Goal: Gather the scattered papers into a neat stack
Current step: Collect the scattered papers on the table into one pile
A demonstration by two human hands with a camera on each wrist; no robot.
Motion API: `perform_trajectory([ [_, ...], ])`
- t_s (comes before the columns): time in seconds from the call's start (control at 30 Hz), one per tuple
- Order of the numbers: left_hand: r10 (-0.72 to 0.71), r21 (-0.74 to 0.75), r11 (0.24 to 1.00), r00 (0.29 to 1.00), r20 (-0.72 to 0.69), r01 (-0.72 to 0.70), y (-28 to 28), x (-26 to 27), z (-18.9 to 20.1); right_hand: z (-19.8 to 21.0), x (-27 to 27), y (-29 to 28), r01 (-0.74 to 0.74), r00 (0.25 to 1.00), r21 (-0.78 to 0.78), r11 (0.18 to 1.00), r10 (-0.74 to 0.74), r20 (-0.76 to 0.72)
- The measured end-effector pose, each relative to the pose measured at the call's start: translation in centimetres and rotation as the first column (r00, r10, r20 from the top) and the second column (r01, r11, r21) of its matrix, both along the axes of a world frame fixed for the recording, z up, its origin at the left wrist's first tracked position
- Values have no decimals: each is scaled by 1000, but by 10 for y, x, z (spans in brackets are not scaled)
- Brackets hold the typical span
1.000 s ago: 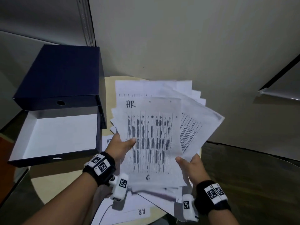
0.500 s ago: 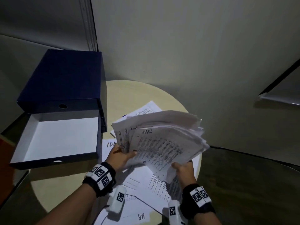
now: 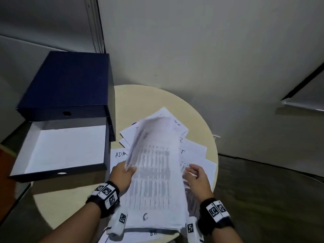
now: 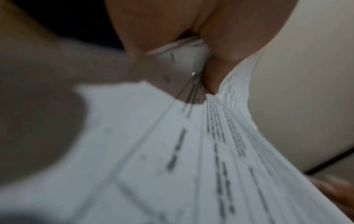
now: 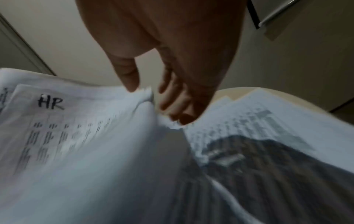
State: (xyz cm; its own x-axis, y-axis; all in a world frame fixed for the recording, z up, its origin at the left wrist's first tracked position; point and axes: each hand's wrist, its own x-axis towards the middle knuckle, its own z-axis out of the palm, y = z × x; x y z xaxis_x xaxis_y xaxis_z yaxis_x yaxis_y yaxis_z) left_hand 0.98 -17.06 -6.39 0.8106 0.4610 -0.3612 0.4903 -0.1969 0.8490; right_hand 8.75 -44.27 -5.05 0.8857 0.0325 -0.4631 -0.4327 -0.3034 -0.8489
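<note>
A thick sheaf of printed papers lies tilted over the round table, motion-blurred, its top sheet marked "HR". My left hand grips its left edge; in the left wrist view the thumb pinches the sheets. My right hand is at the sheaf's right edge with relaxed, spread fingers; its fingertips only brush the paper edge. Loose sheets still lie spread on the table under and beyond the sheaf, one marked "ADM".
The small round beige table stands against a pale wall. A dark blue file box sits at its left, with its open white-lined tray in front. The dark floor lies to the right.
The sheaf, held up and fanned a second ago, has swung down flat toward the table. My right hand has let go of its lower right corner; my left hand keeps its grip.
</note>
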Motion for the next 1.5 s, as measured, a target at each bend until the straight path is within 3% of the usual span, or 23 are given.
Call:
perform_trajectory([
  [0.1,68,-19,997,977,-204,-74,17,-19,-46,-26,-6,-26,67,995,-444,893,-90,-32],
  [0.23,39,56,998,953,-300,-23,30,-42,-81,-45,-21,-44,84,977,-521,849,-174,-127],
  [0.47,-58,93,991,931,-360,98,35,-40,-89,-52,-21,-39,186,908,-371,910,-303,-290],
  [0.57,-61,82,992,931,-360,97,36,-40,-90,-49,-20,-39,135,944,-334,933,-224,-242],
  [0.73,-72,65,993,930,-361,102,39,-43,-94,-37,-17,-48,201,966,-300,933,-240,-99],
  [1.13,-104,85,987,939,-328,139,43,-43,-102,-50,-11,-43,104,976,-244,964,-146,-159],
  [1.27,-93,67,990,939,-330,122,44,-43,-104,-53,-9,-44,165,962,-266,950,-214,-169],
  [1.4,-72,69,993,942,-328,100,43,-42,-104,-49,-4,-61,319,937,-242,916,-344,-66],
  [1.5,-73,72,992,944,-323,101,42,-42,-105,-52,-6,-68,294,933,-161,942,-320,-166],
])
